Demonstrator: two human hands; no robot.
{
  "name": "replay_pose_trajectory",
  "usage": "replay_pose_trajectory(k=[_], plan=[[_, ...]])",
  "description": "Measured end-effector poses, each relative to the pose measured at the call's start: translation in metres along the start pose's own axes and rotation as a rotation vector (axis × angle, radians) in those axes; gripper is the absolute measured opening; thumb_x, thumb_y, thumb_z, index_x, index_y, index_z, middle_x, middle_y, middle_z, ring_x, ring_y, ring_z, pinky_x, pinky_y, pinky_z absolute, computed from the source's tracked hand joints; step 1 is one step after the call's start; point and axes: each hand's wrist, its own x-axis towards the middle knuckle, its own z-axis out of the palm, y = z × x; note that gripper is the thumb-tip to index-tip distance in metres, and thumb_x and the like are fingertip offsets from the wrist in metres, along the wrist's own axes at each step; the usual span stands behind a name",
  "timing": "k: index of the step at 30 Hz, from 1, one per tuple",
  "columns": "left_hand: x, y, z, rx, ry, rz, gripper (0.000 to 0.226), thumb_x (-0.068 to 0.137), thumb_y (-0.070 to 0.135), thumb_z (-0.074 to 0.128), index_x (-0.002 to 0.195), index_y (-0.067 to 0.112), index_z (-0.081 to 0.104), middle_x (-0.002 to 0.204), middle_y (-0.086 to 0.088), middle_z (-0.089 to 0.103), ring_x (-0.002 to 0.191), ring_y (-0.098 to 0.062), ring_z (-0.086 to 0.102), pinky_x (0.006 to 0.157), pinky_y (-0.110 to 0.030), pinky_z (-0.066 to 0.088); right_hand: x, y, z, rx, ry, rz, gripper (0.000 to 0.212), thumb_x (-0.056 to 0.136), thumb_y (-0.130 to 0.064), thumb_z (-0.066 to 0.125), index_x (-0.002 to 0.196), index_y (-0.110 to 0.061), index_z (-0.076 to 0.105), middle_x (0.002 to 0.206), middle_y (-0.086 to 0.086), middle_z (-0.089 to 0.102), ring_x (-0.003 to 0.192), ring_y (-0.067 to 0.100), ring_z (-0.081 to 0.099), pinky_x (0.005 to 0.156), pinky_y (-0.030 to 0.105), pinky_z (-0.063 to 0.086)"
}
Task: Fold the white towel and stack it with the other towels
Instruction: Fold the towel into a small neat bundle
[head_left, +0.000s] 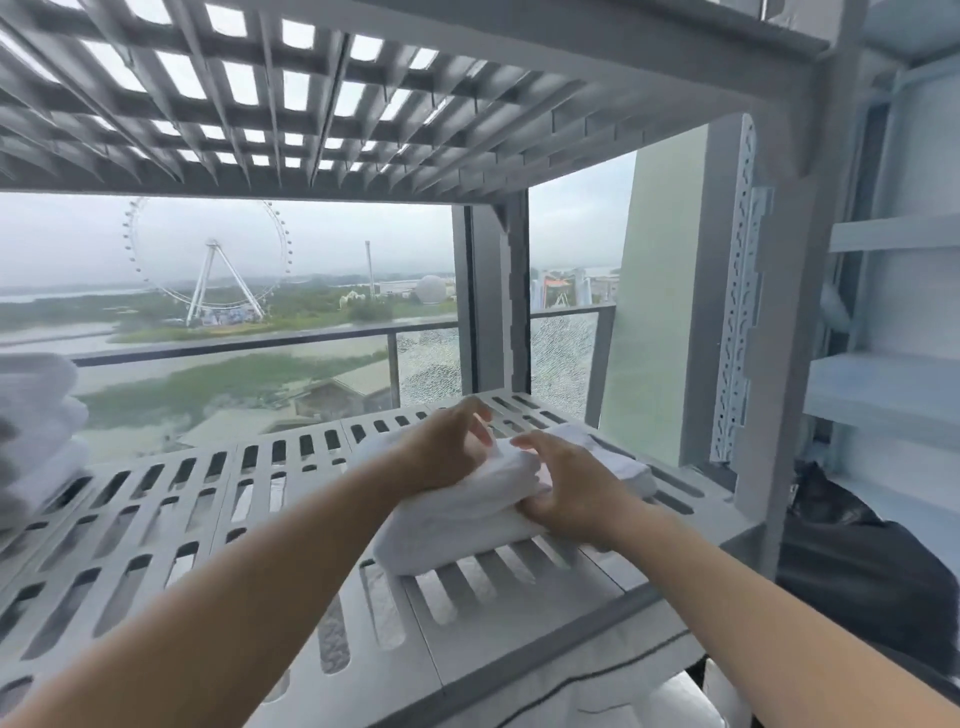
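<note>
A folded white towel (457, 525) lies on the right part of the slotted grey shelf (208, 519). My left hand (447, 447) rests on the towel's top at its far side, fingers curled onto the fabric. At the towel's right end my right hand (566, 488) grips it, thumb under a fold and fingers over the top. More white cloth (623, 462) shows just behind my right hand; whether it is the same towel is unclear. At the far left edge a stack of folded white towels (36, 431) stands on the same shelf.
Another slotted shelf (311, 104) hangs close above. A grey upright post (810, 364) bounds the shelf on the right, with pale shelving (893, 395) beyond. Behind is a window with a balcony rail. A dark bag (857, 561) sits low right.
</note>
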Motion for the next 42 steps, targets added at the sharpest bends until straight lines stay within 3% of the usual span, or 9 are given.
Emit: replay_pose_trajectory(k=[5, 10, 13, 21, 28, 31, 35, 38, 42], plan=[[-0.029, 0.0, -0.012, -0.114, 0.055, 0.011, 0.028, 0.083, 0.005, 0.056, 0.105, 0.013, 0.04, 0.103, 0.003, 0.062, 0.099, -0.021, 0.058, 0.091, -0.042, 0.045, 0.011, -0.017, 0.001, -0.262, -0.022, -0.292, 0.039, 0.079, -0.015, 0.056, 0.118, -0.019, 0.056, 0.12, 0.001, 0.06, 0.107, 0.022, 0.056, 0.091, 0.031, 0.044], [-0.067, 0.007, -0.013, 0.12, 0.146, 0.137, 0.051, 0.074, 0.05, 0.063, 0.114, 0.023, 0.046, 0.109, 0.006, 0.06, 0.087, -0.01, 0.056, 0.073, -0.028, 0.048, 0.02, -0.029, 0.008, -0.281, 0.113, -0.213, 0.017, 0.081, -0.022, 0.053, 0.097, -0.016, 0.054, 0.093, 0.006, 0.065, 0.082, 0.028, 0.06, 0.062, 0.028, 0.036], [-0.072, 0.011, -0.012, 0.268, 0.239, 0.059, 0.057, 0.073, 0.04, 0.066, 0.123, 0.027, 0.041, 0.119, 0.004, 0.055, 0.089, -0.018, 0.057, 0.07, -0.033, 0.05, 0.028, -0.037, 0.001, -0.304, 0.274, -0.226, 0.014, 0.086, -0.026, 0.053, 0.093, -0.015, 0.05, 0.086, 0.004, 0.061, 0.067, 0.021, 0.05, 0.062, 0.027, 0.031], [-0.068, 0.014, -0.012, 0.222, 0.31, -0.233, 0.066, 0.068, 0.021, 0.064, 0.128, 0.027, 0.034, 0.117, -0.005, 0.048, 0.093, -0.03, 0.057, 0.066, -0.035, 0.045, 0.044, -0.044, -0.034, -0.528, 0.509, -0.261, 0.02, 0.084, -0.015, 0.056, 0.102, -0.008, 0.052, 0.098, 0.01, 0.06, 0.089, 0.03, 0.056, 0.072, 0.038, 0.041], [-0.057, 0.018, -0.009, 0.148, 0.328, -0.297, 0.041, 0.072, 0.016, 0.052, 0.111, 0.027, 0.052, 0.083, 0.001, 0.055, 0.074, -0.023, 0.049, 0.063, -0.03, 0.038, 0.025, -0.018, -0.023, -0.627, 0.385, -0.059, 0.022, 0.083, -0.014, 0.05, 0.104, -0.013, 0.049, 0.099, 0.005, 0.059, 0.093, 0.028, 0.057, 0.082, 0.039, 0.037], [-0.06, 0.015, -0.003, 0.132, 0.392, -0.252, 0.038, 0.073, 0.023, 0.059, 0.109, 0.03, 0.056, 0.094, 0.001, 0.062, 0.08, -0.025, 0.056, 0.064, -0.029, 0.037, 0.021, -0.02, -0.006, -0.631, 0.274, -0.055, 0.036, 0.073, -0.016, 0.058, 0.107, -0.016, 0.048, 0.099, 0.003, 0.06, 0.095, 0.026, 0.057, 0.091, 0.042, 0.035], [-0.059, 0.009, -0.003, 0.066, 0.373, -0.204, 0.05, 0.069, 0.009, 0.065, 0.113, 0.029, 0.055, 0.112, -0.003, 0.054, 0.093, -0.025, 0.057, 0.067, -0.031, 0.044, 0.017, -0.044, 0.026, -0.741, 0.254, -0.125, 0.032, 0.066, -0.035, 0.073, 0.094, -0.026, 0.062, 0.073, -0.005, 0.065, 0.063, 0.017, 0.064, 0.056, 0.024, 0.044], [-0.064, -0.002, -0.004, 0.101, 0.25, -0.195, 0.064, 0.069, -0.006, 0.056, 0.124, 0.026, 0.048, 0.129, -0.006, 0.043, 0.111, -0.026, 0.05, 0.081, -0.03, 0.045, 0.021, -0.039, 0.018, -0.638, 0.245, -0.092, 0.014, 0.081, -0.011, 0.053, 0.088, -0.018, 0.063, 0.08, 0.002, 0.067, 0.073, 0.022, 0.064, 0.058, 0.026, 0.039], [-0.074, -0.015, -0.007, 0.131, 0.143, -0.121, 0.07, 0.067, -0.013, 0.049, 0.125, 0.025, 0.046, 0.137, -0.002, 0.04, 0.116, -0.025, 0.049, 0.091, -0.035, 0.047, 0.021, -0.039, 0.01, -0.559, 0.395, -0.158, 0.025, 0.05, 0.013, 0.064, 0.053, -0.011, 0.056, 0.05, 0.007, 0.057, 0.047, 0.024, 0.057, 0.049, 0.022, 0.039]])
